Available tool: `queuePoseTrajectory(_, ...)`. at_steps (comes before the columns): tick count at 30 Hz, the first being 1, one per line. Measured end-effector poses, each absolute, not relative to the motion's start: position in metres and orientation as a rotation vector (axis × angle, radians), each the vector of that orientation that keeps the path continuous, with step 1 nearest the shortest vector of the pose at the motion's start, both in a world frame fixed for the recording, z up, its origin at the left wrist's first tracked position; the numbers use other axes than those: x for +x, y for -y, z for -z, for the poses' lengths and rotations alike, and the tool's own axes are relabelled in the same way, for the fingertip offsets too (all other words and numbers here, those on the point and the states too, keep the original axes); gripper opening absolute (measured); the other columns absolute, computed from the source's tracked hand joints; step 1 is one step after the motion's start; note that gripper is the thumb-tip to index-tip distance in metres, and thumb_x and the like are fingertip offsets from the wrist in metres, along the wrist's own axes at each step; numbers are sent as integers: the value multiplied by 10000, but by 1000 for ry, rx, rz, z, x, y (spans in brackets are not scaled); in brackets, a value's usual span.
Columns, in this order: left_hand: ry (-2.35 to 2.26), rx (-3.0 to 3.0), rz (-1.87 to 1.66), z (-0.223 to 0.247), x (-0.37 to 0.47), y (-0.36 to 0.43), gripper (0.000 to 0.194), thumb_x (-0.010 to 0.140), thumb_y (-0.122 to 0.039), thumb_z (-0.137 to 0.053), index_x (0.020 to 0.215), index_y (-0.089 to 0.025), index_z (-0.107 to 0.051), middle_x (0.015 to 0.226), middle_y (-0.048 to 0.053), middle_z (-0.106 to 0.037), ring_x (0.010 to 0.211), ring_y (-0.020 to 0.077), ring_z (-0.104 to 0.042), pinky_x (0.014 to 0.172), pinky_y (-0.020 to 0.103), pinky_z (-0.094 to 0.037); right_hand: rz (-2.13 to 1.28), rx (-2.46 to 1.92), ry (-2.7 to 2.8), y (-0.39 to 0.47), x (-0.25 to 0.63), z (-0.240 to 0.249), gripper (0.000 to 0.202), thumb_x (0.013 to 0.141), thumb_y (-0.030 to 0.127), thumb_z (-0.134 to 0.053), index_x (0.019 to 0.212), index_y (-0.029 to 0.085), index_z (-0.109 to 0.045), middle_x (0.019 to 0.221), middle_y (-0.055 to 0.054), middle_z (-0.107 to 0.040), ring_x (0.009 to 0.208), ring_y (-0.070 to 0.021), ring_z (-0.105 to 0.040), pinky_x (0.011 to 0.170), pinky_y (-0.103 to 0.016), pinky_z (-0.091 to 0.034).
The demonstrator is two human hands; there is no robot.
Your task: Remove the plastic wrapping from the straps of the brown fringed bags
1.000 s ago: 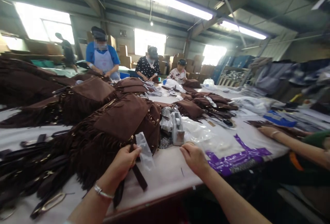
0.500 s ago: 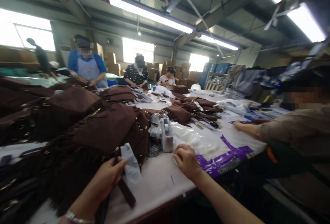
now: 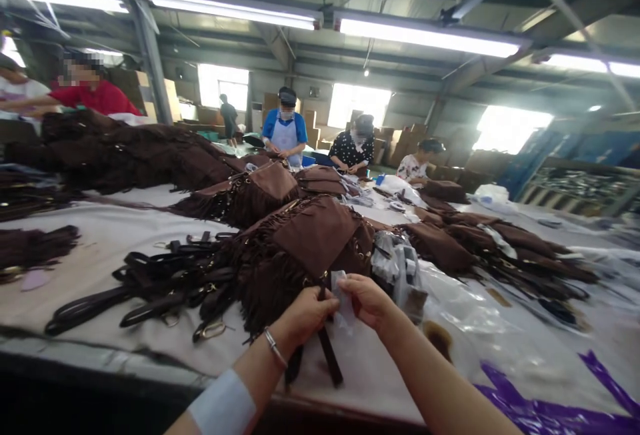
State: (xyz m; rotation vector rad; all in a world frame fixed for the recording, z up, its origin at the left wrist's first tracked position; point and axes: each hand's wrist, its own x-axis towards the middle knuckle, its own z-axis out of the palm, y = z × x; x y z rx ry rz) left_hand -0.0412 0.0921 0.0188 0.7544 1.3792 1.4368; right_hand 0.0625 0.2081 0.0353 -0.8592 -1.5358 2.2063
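My left hand (image 3: 311, 311) is closed on a dark brown strap (image 3: 331, 356), whose free end hangs down over the table edge side. Just beside it, my right hand (image 3: 367, 298) pinches a small translucent plastic piece (image 3: 342, 308) between thumb and fingertips. The two hands are close together, with the plastic between them. Directly behind them lies a brown fringed bag (image 3: 317, 235) with gold-coloured metal fittings. A tape dispenser (image 3: 413, 288), partly blurred, stands to the right of my right hand.
Black straps with metal clasps (image 3: 165, 281) lie to the left. More brown bags (image 3: 465, 235) are piled at the right, near clear plastic sheeting (image 3: 465, 308) and purple tape (image 3: 545, 401). Several co-workers, one in a blue shirt (image 3: 285, 129), work across the pale-covered table (image 3: 130, 221).
My view has swung left. My right hand has moved from beside the tape dispenser to the plastic piece by my left hand and now pinches it. My left hand still holds the strap.
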Motion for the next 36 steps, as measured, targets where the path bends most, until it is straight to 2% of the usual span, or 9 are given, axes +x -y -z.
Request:
queuePoseTrajectory(7, -1441, 797, -1421, -19, -44, -89, 199, 694, -303, -679, 734, -166, -540, 521, -77, -450, 404, 47, -295, 397, 205, -210, -2061, -814, 1390, -212, 76, -38, 367, 555, 353, -868, 680, 161, -581, 490, 64, -518, 422, -64, -430, 421, -192, -337)
queuePoseTrajectory(11, -1458, 791, -1413, -19, -44, -90, 206, 689, -308, -684, 725, -163, -543, 538, -68, -472, 407, 44, -309, 408, 205, -223, -2162, -705, 1517, -210, 78, -40, 370, 624, 436, -828, 771, 142, -658, 580, 17, -597, 474, -79, -480, 460, -207, -359)
queuePoseTrajectory(13, -1462, 787, -1406, -19, -44, -91, 234, 686, -325, -702, 721, -162, -537, 544, -66, -475, 405, 42, -317, 412, 205, -227, -2163, -737, 1577, -208, 77, -41, 374, 633, 459, -813, 749, 133, -671, 549, 18, -572, 458, -78, -452, 449, -213, -330)
queuePoseTrajectory(16, -1428, 782, -1421, -19, -43, -90, 305, 717, -415, -701, 752, -158, -541, 593, -46, -512, 402, 36, -309, 405, 207, -220, -1986, -799, 1656, -208, 77, -45, 376, 621, 479, -800, 701, 132, -677, 486, 39, -505, 435, -74, -384, 435, -222, -272)
queuePoseTrajectory(19, -1274, 670, -1487, -19, -44, -86, 395, 792, -534, -608, 903, -159, -549, 732, -1, -592, 414, 30, -305, 412, 200, -241, -1743, -826, 1808, -208, 85, -50, 371, 637, 505, -760, 666, 144, -675, 493, 36, -492, 463, -89, -377, 458, -239, -271)
queuePoseTrajectory(21, -1207, 590, -1524, -19, -45, -82, 389, 812, -530, -585, 942, -166, -540, 791, 21, -615, 457, 41, -372, 450, 198, -306, -1564, -847, 1924, -207, 96, -51, 353, 652, 491, -738, 599, 155, -641, 510, 31, -486, 499, -99, -387, 489, -247, -291)
queuePoseTrajectory(25, -1290, 627, -1473, -27, -49, -75, 326, 789, -453, -645, 852, -134, -618, 838, 65, -637, 651, 98, -541, 590, 231, -427, -1246, -813, 2131, -198, 121, -42, 331, 697, 399, -714, 516, 174, -553, 552, 22, -490, 572, -120, -431, 553, -254, -326)
queuePoseTrajectory(29, -1281, 639, -1430, -43, -51, -77, 365, 704, -436, -751, 878, -120, -696, 679, -1, -549, 574, 68, -457, 516, 201, -328, -1124, -722, 2251, -181, 132, -30, 325, 730, 338, -708, 513, 183, -523, 592, 22, -499, 585, -119, -454, 565, -247, -339)
queuePoseTrajectory(36, -1275, 671, -1445, -50, -47, -78, 401, 618, -474, -804, 706, -132, -614, 598, -37, -479, 494, 54, -397, 465, 214, -247, -1151, -729, 2233, -170, 121, -28, 312, 725, 346, -706, 515, 195, -531, 584, 20, -514, 581, -124, -456, 562, -247, -342)
